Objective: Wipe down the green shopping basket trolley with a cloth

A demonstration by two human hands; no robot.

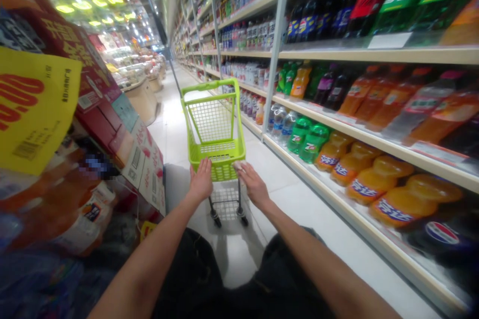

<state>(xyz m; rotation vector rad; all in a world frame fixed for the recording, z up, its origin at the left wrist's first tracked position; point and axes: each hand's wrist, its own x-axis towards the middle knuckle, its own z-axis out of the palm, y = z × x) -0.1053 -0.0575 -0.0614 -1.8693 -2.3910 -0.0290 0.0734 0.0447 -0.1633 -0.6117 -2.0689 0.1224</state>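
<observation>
A lime-green plastic shopping cart (241,132) stands upright in the aisle in front of me. Its basket has grid walls, and nothing shows inside. My left hand (202,180) lies against the near edge of the basket, at its left side, with the fingers stretched forward. At the near right corner is my right hand (255,184), its fingers drawn together around a small whitish thing (236,164) too blurred to name. I cannot tell whether those fingers also touch the rim. Below the basket, two dark caster wheels (216,220) rest on the floor.
Shelves of drink bottles (394,199) line the right side, their bottom shelf (374,229) close to the floor. On the left, stacked cartons (136,167), bottle packs (84,219) and a yellow price sign (37,109) crowd in. White floor tiles (288,199) run ahead between them.
</observation>
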